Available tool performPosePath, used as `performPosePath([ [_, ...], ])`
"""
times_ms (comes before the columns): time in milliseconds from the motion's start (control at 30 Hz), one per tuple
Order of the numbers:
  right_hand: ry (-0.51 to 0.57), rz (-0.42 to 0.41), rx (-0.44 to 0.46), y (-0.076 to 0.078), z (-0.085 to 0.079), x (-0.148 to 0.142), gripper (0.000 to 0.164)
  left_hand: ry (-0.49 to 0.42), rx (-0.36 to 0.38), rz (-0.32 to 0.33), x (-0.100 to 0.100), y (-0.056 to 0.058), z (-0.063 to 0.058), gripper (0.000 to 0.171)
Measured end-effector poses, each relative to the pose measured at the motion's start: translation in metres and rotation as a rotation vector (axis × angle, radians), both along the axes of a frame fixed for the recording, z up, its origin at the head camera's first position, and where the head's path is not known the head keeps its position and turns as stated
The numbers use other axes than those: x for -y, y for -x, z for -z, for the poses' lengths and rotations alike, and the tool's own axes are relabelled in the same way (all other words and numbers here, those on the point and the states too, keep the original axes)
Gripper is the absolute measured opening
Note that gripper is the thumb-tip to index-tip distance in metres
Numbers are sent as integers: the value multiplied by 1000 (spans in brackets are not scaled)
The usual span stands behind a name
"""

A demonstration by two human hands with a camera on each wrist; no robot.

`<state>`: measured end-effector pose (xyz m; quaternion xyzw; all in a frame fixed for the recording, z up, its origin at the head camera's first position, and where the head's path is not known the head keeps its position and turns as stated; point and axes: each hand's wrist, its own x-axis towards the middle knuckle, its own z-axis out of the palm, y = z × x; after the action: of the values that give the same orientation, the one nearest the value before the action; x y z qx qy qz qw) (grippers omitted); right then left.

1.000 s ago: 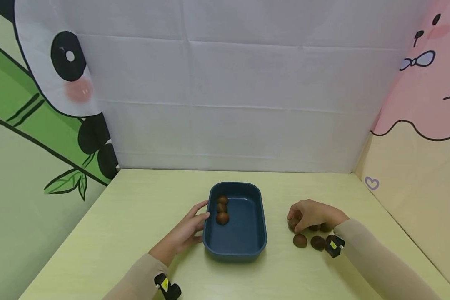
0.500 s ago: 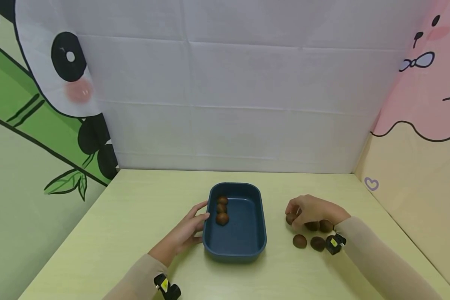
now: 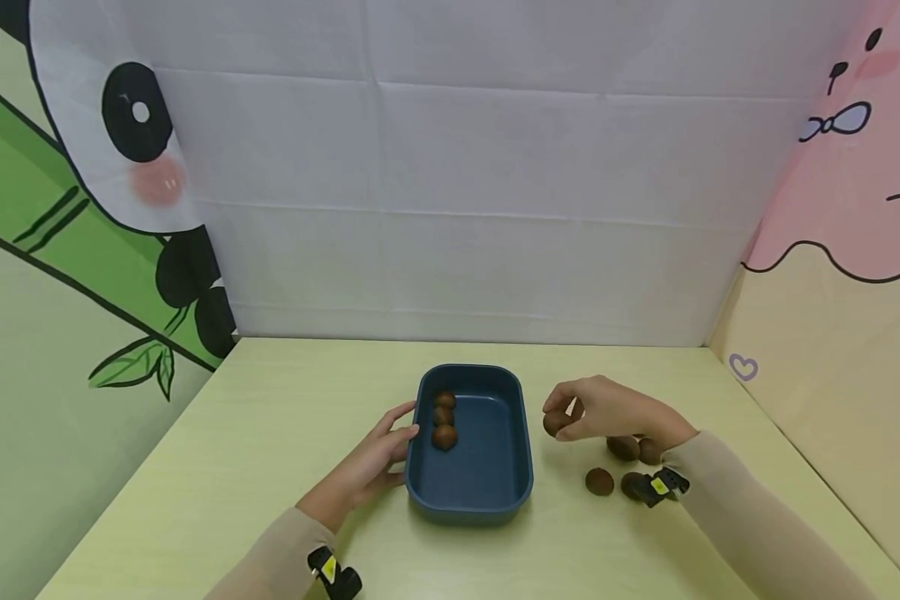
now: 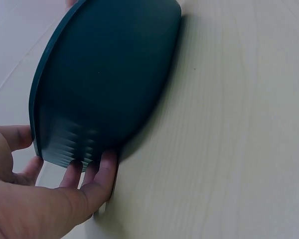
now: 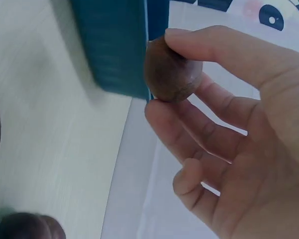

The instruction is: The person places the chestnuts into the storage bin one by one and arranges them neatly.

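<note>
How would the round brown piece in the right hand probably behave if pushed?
The brown piece would probably roll, being rounded. It seems stiff: the right hand pinches it without visible denting. Its slight sheen suggests some slipperiness.

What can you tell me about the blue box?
The dark blue box is open-topped, rectangular with rounded corners, and smooth, maybe plastic. It stands upright on the table. Three round brown things sit in a row inside, along its left side. The person's left hand touches its left wall.
</note>
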<state>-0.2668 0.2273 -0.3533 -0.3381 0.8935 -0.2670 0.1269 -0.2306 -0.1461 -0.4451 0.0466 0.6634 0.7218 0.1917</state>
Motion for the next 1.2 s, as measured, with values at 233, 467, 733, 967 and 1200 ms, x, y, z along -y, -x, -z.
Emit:
performPosePath([
  [233, 115, -41, -37, -7, 5, 25, 32, 3, 4, 3, -1, 0, 0, 63],
  [467, 185, -25, -140, -11, 23, 59, 35, 10, -5, 1, -1, -1, -1, 63],
  [733, 169, -93, -142, -7, 43, 99, 33, 14, -7, -2, -1, -1, -2, 62],
  [967, 118, -114, -129, -5, 56, 128, 30, 17, -11, 6, 0, 0, -1, 62],
  [1200, 64, -115, -132, -2, 68, 144, 29, 6, -7, 17, 0, -1, -2, 61],
])
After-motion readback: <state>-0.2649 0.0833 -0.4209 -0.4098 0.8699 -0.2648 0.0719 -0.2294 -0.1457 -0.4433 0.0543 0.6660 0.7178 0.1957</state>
